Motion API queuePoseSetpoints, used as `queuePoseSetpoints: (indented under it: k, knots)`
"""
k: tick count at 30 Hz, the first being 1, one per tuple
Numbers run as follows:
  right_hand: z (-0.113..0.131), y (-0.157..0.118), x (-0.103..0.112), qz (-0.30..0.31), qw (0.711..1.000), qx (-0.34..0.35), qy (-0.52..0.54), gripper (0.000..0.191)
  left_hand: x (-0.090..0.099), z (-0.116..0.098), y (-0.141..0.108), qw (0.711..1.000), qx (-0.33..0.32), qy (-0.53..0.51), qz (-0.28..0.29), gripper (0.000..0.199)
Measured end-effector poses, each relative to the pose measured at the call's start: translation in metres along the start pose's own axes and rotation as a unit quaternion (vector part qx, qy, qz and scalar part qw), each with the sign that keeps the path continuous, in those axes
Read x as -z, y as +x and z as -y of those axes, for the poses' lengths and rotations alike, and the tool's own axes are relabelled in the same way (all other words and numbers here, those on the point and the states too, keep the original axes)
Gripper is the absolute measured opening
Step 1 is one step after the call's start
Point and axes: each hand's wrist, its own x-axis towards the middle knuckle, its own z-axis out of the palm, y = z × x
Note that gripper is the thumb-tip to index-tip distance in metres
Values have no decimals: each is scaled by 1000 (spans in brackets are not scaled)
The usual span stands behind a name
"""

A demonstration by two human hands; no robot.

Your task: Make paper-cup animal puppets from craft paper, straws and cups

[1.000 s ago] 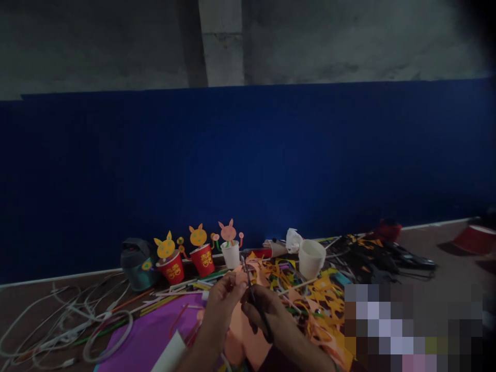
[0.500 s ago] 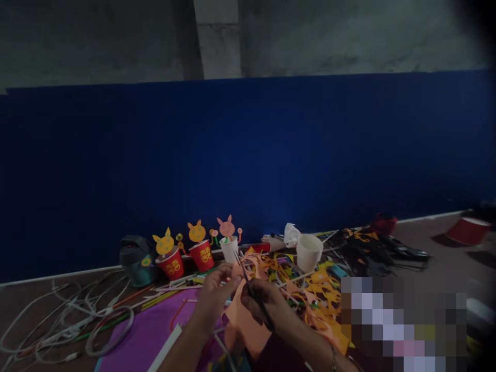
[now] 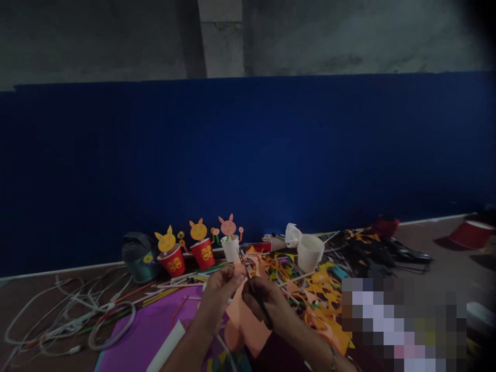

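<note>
Orange paper (image 3: 248, 323) hangs between my hands, pinched at its upper left edge by my left hand (image 3: 221, 289). My right hand (image 3: 267, 304) is closed around the dark handles of scissors (image 3: 251, 284), whose blades point up and slightly left beside the paper. Behind them stand two red cups (image 3: 173, 262) and a white cup (image 3: 231, 249), each with a paper animal head on it; the heads are yellow, orange and pink. Cut paper scraps (image 3: 320, 294) in orange and yellow lie in a heap to the right of my hands.
A larger white cup (image 3: 310, 252) stands behind the scraps. At the left are tangled white cables (image 3: 65, 323), a dark teal container (image 3: 140, 258) and purple paper (image 3: 143, 330). Black items lie at the right, with a red cup (image 3: 470, 234) farther off. A blue wall panel (image 3: 248, 155) rises behind.
The view has shifted slightly, so the cups and wall sit a little farther right. The scissor blades look closer together. Both hands keep nearly the same place and hold.
</note>
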Motion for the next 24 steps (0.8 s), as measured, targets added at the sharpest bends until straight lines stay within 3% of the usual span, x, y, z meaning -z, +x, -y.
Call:
queuePoseSetpoints:
  k: [9,16,21,24]
  knots:
    - [-1,0,1,-5,1000,-15,-6,27,8,-11,0,997,-34,38,49,18]
    - [4,-1,3,9,998,-53,-16,23,13,-20,0,996,-42,68,50,17]
    - [-1,0,4,31,997,-70,-8,13,19,-24,3,994,-13,61,88,18]
    - [-1,1,4,26,997,-65,17,13,18,-15,7,997,2,36,66,23]
